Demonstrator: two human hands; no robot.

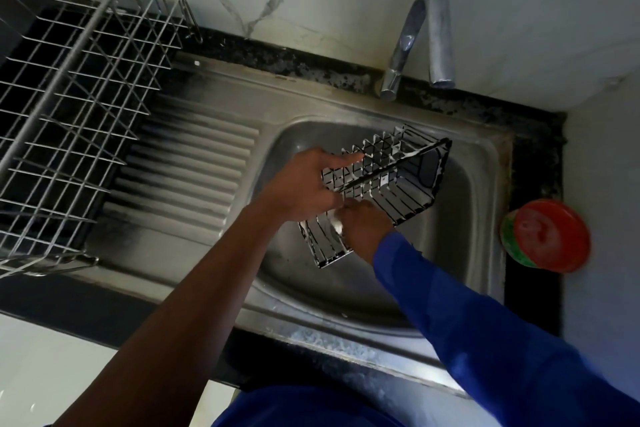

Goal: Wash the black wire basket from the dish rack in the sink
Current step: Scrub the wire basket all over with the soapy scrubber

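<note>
head view: the black wire basket, a rectangular mesh box streaked with white foam, is hanging tilted over the bowl of the stainless steel sink, below the curved chrome tap. the left hand is holding its upper edge in a curled grip, index finger lying along the wires. the right hand is pressing at the lower wires; whether its grip is holding a scrubber cannot be told. risk: the soapy wires may be slipping through the one-sided hold, letting the basket drop into the bowl.

A single head-worn camera looks steeply down from close above the sink, with the dish rack at left.
</note>
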